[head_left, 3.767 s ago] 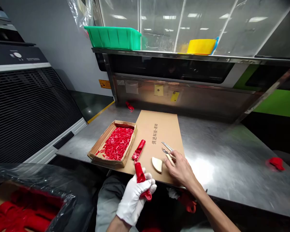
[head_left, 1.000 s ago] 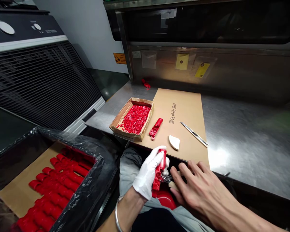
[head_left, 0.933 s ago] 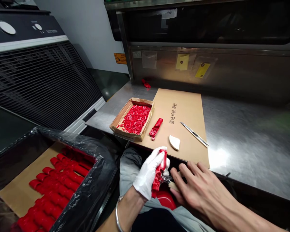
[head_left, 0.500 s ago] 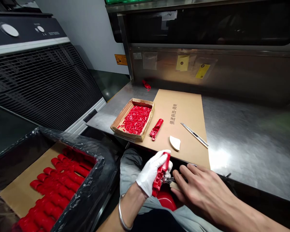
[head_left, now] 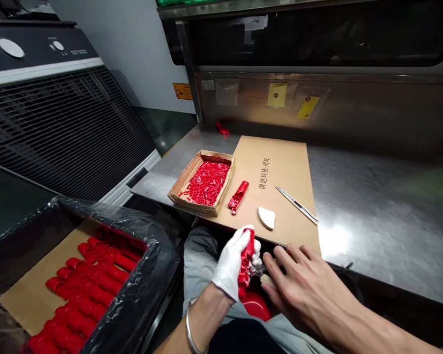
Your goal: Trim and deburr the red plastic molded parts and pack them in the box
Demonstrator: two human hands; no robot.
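My left hand (head_left: pixel 231 263), in a white glove, grips a long red plastic part (head_left: pixel 245 263) above my lap. The bare right hand (head_left: pixel 299 280) is wrapped round the pale handle of small metal nippers (head_left: pixel 257 270), whose head touches the right side of that part. Its fingers hide most of the tool. A similar red part (head_left: pixel 238 197) lies on the cardboard sheet (head_left: pixel 280 157), beside a white wedge-shaped piece (head_left: pixel 267 218) and a craft knife (head_left: pixel 297 204).
On the metal bench (head_left: pixel 372 211), left of the sheet, an open cardboard box (head_left: pixel 177 196) contains small red scraps. Another red piece (head_left: pixel 222 129) lies farther back. At lower left, a plastic-lined bin (head_left: pixel 147 275) holds rows of red parts (head_left: pixel 92 278). A dark slatted machine (head_left: pixel 66 123) stands behind it.
The red part in my left hand has turned a little more upright. My right hand and the nippers have shifted slightly upward with it. The things on the bench stay put.
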